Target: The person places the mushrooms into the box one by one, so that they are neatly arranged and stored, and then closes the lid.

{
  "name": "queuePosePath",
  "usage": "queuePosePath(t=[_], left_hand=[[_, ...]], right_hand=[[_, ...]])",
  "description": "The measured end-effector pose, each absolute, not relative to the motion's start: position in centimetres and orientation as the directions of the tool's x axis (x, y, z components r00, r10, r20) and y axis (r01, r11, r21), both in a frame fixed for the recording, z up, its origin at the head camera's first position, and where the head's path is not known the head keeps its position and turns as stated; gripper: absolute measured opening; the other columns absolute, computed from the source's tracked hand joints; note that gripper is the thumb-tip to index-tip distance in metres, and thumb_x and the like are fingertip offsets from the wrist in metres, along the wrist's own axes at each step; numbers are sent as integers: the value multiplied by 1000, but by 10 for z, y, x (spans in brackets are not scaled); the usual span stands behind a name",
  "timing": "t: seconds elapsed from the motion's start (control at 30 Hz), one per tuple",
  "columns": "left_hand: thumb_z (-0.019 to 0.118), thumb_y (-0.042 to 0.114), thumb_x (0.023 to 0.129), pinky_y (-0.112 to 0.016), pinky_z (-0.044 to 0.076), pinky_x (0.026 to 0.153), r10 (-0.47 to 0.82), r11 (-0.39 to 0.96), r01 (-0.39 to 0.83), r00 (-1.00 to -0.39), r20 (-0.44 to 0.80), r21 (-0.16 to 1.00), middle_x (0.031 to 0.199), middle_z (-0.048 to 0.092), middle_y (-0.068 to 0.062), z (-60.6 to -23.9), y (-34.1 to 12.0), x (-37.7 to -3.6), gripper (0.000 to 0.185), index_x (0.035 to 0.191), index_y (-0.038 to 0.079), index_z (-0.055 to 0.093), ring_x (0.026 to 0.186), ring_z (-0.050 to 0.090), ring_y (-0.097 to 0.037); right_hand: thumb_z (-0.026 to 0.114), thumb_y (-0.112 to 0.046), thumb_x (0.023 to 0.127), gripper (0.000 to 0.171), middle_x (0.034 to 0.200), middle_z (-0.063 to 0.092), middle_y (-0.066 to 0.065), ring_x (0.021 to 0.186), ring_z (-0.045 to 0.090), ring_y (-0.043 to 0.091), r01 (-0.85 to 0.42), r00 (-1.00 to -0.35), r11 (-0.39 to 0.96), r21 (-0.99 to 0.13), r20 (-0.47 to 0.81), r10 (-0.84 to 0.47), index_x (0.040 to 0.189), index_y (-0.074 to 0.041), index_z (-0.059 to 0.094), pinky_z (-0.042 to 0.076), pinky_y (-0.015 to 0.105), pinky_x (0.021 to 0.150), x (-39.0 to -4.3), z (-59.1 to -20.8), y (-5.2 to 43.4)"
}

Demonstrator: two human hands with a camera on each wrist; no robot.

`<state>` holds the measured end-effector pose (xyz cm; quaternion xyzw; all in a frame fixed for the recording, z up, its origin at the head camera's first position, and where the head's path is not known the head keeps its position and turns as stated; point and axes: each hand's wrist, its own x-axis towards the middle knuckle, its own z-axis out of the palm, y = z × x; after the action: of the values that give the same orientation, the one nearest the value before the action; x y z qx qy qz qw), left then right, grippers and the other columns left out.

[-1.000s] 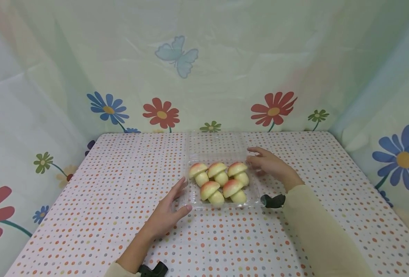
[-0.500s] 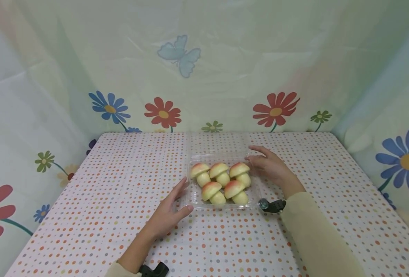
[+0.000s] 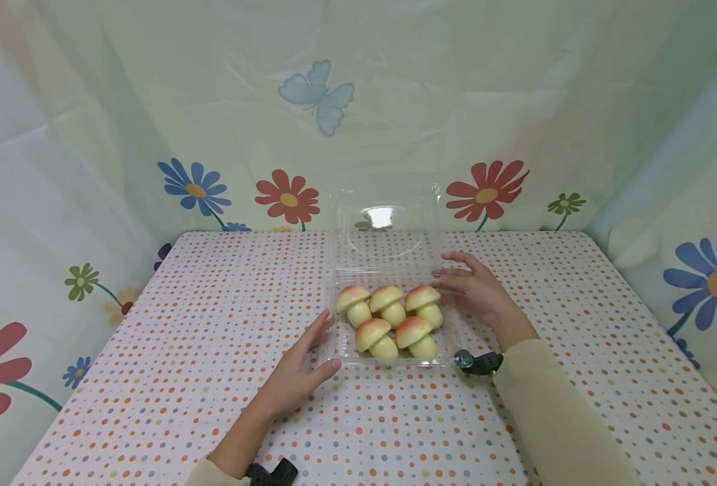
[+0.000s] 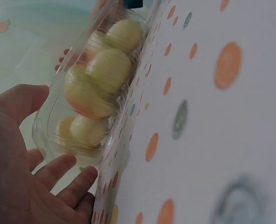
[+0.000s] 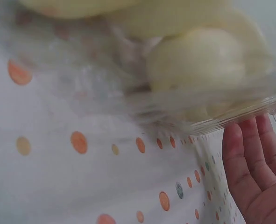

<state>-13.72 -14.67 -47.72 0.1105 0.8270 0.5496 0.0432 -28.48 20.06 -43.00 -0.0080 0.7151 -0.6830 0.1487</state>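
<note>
A clear plastic clamshell box [image 3: 341,345] sits mid-table with its lid [image 3: 395,246] raised at the back, tilted upward. Inside lie several mushroom-shaped pieces [image 3: 370,335], pale yellow with reddish caps, in two rows. My left hand [image 3: 291,378] is at the box's left side, thumb apart from the loosely extended fingers; in the left wrist view, the fingers [image 4: 58,168] are close to the box wall. At the back right corner is my right hand [image 3: 480,290]; its extended fingers [image 5: 252,144] reach the box's side near the hinge. Whether they touch it I cannot tell.
A white tablecloth [image 3: 213,324] with coloured dots covers the table. Behind it hangs a pale curtain [image 3: 395,101] printed with flowers and a butterfly; more of it stands at both sides. A black strap [image 3: 486,363] is on my right wrist.
The lid has swung up from lying low behind the box to a steeper tilt. Both hands stay almost where they were. The whole head view has shifted slightly.
</note>
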Motion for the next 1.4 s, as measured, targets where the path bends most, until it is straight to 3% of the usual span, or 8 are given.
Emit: queuePosePath(t=[0.33, 0.47, 0.67, 0.83, 1.07, 1.23, 1.33, 1.4], left_hand=[[69, 27, 99, -62, 24, 125, 232, 375, 140, -971, 53, 916, 166, 39, 3, -476, -147, -137, 83, 166, 35, 22, 153, 38, -29], [69, 27, 99, -63, 24, 124, 233, 378, 143, -971, 55, 915, 166, 39, 3, -476, -146, -138, 83, 166, 34, 21, 153, 38, -29], [70, 28, 99, -63, 24, 124, 236, 382, 145, -970, 56, 913, 167, 38, 4, -477, -146, -138, 83, 167, 31, 20, 153, 37, -30], [70, 28, 99, -63, 24, 124, 235, 381, 146, -970, 57, 913, 166, 38, 5, -476, -146, -137, 84, 167, 28, 20, 154, 36, -30], [70, 27, 99, -61, 23, 125, 229, 380, 134, -972, 47, 915, 166, 39, 6, -477, -146, -137, 84, 166, 35, 20, 154, 36, -28], [69, 28, 100, -61, 23, 125, 236, 380, 135, -971, 46, 915, 166, 38, 6, -478, -147, -137, 84, 166, 36, 19, 154, 35, -28], [69, 29, 100, -59, 25, 125, 238, 382, 141, -970, 50, 913, 167, 38, 4, -479, -147, -137, 83, 166, 33, 20, 154, 36, -28], [69, 29, 100, -57, 26, 125, 239, 382, 143, -970, 51, 913, 166, 38, 4, -478, -147, -137, 82, 167, 30, 20, 154, 36, -27]], right_hand=[[63, -5, 102, 29, 111, 70, -7, 97, 73, 5, 125, -968, 41, -991, -131, -212, 123, -16, 46, 60, 24, 83, -280, -425, 200], [63, -8, 103, 23, 112, 67, -4, 97, 71, 3, 72, -975, 116, -991, -95, -203, 119, -13, 48, 60, 23, 83, -276, -422, 199], [48, -12, 109, 17, 128, 61, 15, 103, 70, 11, 18, -979, 275, -961, -73, -189, 125, -5, 48, 60, 27, 86, -271, -417, 199], [36, -25, 112, 27, 135, 59, 22, 115, 69, 28, 56, -978, 302, -952, -112, -173, 125, -6, 51, 59, 37, 94, -270, -415, 202], [32, -40, 110, 50, 142, 56, 26, 127, 62, 39, 98, -966, 330, -939, -170, -197, 134, 1, 49, 57, 44, 101, -269, -411, 202], [35, -48, 110, 64, 160, 39, 25, 149, 38, 46, 107, -963, 416, -903, -199, -183, 153, -1, 41, 37, 60, 120, -265, -410, 203], [34, -51, 110, 64, 165, 31, 22, 154, 26, 46, 119, -960, 430, -895, -214, -180, 152, -3, 41, 26, 63, 124, -261, -411, 206], [36, -51, 110, 62, 164, 32, 22, 153, 28, 47, 139, -954, 392, -909, -229, -194, 150, -2, 41, 26, 63, 124, -260, -412, 207]])
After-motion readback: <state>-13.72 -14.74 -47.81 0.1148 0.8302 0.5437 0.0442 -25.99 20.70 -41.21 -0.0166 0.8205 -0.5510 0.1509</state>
